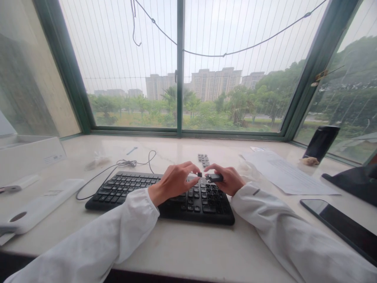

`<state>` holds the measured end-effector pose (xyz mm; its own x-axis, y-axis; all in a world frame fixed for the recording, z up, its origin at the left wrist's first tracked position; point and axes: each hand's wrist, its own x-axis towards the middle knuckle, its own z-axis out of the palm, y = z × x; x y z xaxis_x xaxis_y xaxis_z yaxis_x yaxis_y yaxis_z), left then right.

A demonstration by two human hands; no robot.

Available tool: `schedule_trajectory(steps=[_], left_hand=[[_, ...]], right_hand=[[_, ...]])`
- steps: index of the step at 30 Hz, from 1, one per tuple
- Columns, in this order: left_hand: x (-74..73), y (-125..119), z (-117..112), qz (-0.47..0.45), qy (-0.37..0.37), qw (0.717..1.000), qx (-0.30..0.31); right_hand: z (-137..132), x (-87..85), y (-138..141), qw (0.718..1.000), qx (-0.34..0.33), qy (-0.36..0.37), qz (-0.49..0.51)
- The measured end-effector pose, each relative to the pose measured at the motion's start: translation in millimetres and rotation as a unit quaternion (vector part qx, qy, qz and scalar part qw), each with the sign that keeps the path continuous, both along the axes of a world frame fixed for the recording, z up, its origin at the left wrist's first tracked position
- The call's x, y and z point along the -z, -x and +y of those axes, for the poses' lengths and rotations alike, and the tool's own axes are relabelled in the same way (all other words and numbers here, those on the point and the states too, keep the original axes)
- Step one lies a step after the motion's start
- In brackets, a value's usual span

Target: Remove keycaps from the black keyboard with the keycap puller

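A black keyboard [126,192] lies in front of me, and part of its number pad [212,194] shows bare key sockets. Above its right half, my left hand [173,181] pinches a small black keycap [199,174] between thumb and fingertips. Facing it closely, my right hand [231,179] is closed around a short black tool [214,178] whose tip points at the keycap. The tool's exact kind is too small to make out. Just behind the hands, several loose keycaps [203,159] lie in rows.
A coiled cable [128,162] runs behind the keyboard. At left are a white box [32,155] and a long white carton [48,200]. Paper sheets [290,173], a phone [338,224] and a dark upright object [321,143] occupy the right side. The window [179,131] borders the back.
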<state>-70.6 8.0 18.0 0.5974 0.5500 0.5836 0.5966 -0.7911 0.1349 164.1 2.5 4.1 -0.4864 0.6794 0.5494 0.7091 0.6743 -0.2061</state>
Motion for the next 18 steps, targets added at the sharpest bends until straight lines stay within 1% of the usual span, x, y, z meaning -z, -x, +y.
schedule_trajectory(steps=[2, 5, 8, 10, 14, 18], left_hand=[[-1.4, 2, 3, 0.010, -0.006, 1.000, -0.023], [-2.2, 8, 11, 0.027, -0.009, 0.998, -0.055], [-1.2, 14, 21, 0.042, -0.002, 0.995, -0.088], [-0.7, 17, 29, 0.047, 0.013, 0.993, -0.110], [-4.0, 17, 49, 0.070, 0.026, 0.989, -0.129], [-12.8, 4, 76, 0.122, 0.040, 0.982, -0.136]], right_hand=[[3, -0.6, -3, 0.999, 0.041, 0.000, 0.015], [12, 0.1, -8, 0.991, 0.131, -0.005, 0.013], [21, 1.3, -13, 0.974, 0.228, 0.007, -0.006], [25, 1.4, -17, 0.961, 0.275, 0.027, -0.015], [29, -0.3, -23, 0.943, 0.324, 0.077, -0.020], [31, -1.3, -29, 0.934, 0.343, 0.099, -0.016]])
